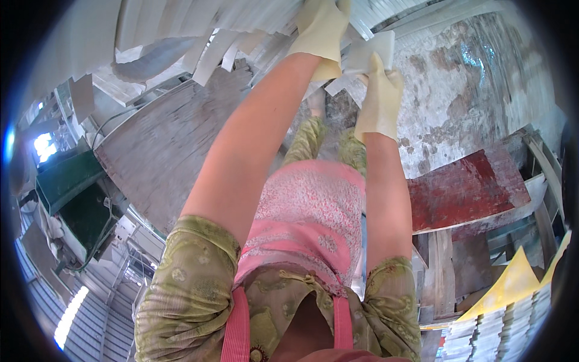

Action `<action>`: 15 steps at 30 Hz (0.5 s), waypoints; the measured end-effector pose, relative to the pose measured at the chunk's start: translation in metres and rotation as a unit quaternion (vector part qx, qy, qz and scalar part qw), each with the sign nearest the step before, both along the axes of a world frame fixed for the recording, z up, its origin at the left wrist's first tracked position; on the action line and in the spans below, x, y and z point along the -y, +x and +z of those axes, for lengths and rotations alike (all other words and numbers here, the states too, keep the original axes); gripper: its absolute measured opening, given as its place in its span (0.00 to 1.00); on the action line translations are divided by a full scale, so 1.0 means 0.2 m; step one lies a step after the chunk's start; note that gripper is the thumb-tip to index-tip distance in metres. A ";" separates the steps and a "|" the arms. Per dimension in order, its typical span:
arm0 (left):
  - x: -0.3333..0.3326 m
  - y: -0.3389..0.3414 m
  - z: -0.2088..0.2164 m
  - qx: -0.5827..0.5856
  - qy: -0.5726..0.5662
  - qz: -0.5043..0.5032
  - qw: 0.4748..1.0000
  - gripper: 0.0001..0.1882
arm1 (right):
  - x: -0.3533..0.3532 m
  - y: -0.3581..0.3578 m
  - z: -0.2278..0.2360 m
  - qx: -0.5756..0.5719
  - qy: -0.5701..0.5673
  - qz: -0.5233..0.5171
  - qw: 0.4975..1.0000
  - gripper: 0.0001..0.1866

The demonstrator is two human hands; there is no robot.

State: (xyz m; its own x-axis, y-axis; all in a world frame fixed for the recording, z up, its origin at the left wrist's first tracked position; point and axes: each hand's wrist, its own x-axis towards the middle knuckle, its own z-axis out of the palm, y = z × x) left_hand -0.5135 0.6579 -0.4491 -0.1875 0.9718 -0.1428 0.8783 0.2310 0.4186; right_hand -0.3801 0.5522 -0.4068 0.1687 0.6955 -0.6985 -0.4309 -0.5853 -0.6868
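1. Right up at the top, the right hand (pixel 384 90), in a cream rubber glove, is clamped on a flat, pale, straight-edged slab (pixel 369 51), thumb laid up over its face.
2. And the slab: it sits at the upper left edge of a broad, whitish worktop (pixel 431 114) mottled with brown patches; resting there or just above, I cannot tell.
3. Over to the left hand (pixel 322 30), gloved in the same cream rubber: it reaches in among pale sheets, fingers cut off by the view, so whether they grip or stand apart, I cannot tell.
4. Thin, pale, uneven strips (pixel 223 51) jut out left of that glove, over the far edge of a scuffed, grey-brown board (pixel 175 145).
5. A dark green metal housing (pixel 71 172) stands by that board's left corner.
6. Across on the right, a scraped red board (pixel 464 192) lies along the worktop's near edge, with yellow sheeting (pixel 506 283) below, beside stacked pale ridged pieces (pixel 491 335).
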 end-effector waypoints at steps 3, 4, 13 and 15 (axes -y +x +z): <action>-0.01 0.00 0.00 0.014 -0.016 0.007 1.000 0.22 | -0.04 -0.02 0.03 0.050 -0.033 0.020 0.998 0.19; -0.01 0.00 0.01 0.027 -0.033 0.019 0.999 0.21 | -0.05 -0.02 0.05 0.065 -0.036 0.028 0.997 0.19; -0.05 -0.03 0.07 0.089 -0.065 0.049 0.993 0.21 | -0.10 -0.01 0.13 0.124 -0.015 0.059 0.990 0.10; -0.04 -0.03 0.05 0.081 -0.059 0.050 0.994 0.22 | -0.10 -0.01 0.15 0.114 0.006 0.053 0.992 0.10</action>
State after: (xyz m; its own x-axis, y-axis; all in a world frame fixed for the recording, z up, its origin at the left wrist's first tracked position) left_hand -0.5195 0.6664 -0.4385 -0.2478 0.9239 -0.2917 0.7716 0.3703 0.5172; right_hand -0.3816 0.5720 -0.3762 0.2462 0.7264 -0.6416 -0.1998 -0.6097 -0.7670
